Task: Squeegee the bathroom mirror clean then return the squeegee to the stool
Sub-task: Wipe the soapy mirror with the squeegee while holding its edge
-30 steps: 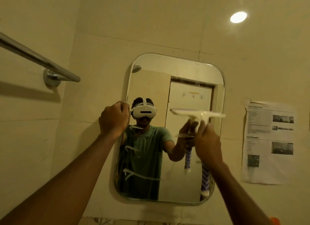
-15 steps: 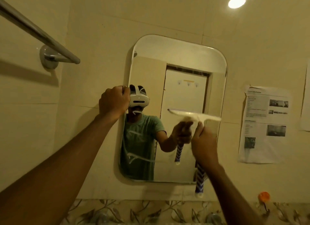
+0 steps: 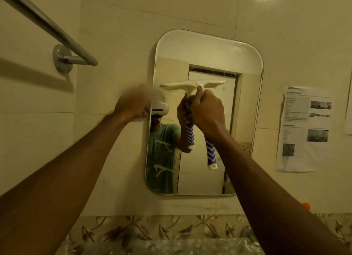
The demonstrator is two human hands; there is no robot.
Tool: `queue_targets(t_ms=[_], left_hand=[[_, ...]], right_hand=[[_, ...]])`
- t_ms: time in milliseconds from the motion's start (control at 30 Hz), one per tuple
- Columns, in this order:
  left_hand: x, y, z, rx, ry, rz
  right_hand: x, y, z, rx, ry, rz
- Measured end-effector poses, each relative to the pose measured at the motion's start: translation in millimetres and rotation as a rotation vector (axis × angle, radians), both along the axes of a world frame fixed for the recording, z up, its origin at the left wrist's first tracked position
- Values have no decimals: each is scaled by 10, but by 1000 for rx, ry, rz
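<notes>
From my head camera, my right hand [image 3: 206, 110] is curled round the neck of the squeegee [image 3: 192, 86], whose blade has shifted from the right edge of the mirror [image 3: 247, 102] to its upper middle, ready, I judge, for a fresh pull. My left hand [image 3: 131, 106] has stayed at the mirror's left edge, its fingers too blurred to read. Foam streaks [image 3: 162, 169] near the lower left corner mean the wiping isn't finished.

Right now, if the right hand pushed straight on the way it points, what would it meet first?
The mirror: the right hand grips the squeegee, whose blade seems to be on the glass, though depth is unclear.
</notes>
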State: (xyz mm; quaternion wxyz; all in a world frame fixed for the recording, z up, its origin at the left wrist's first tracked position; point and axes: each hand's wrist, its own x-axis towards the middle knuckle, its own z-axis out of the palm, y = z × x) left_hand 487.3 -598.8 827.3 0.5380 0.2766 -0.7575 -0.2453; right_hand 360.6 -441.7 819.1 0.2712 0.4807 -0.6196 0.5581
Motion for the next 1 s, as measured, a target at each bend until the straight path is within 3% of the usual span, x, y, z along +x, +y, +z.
queue_targets(t_ms=[100, 200, 333, 433, 600, 733, 1000], left_hand=[[30, -4, 15, 52, 11, -114], [31, 12, -22, 14, -17, -79], [28, 50, -55, -84, -89, 29], [17, 75, -103, -71, -10, 18], [-34, 64, -226, -29, 103, -6], [-36, 67, -209, -33, 101, 18], [-99, 45, -237, -99, 92, 69]], right_hand=[[52, -101, -199, 56, -38, 71], [-2, -46, -597, 155, -18, 80], [-223, 183, -928, 352, 149, -89], [-365, 373, -1052, 464, 239, -237], [-246, 339, -917, 369, 148, -61], [-76, 24, -726, 301, 183, -19], [-441, 373, -1172, 537, 469, -221]])
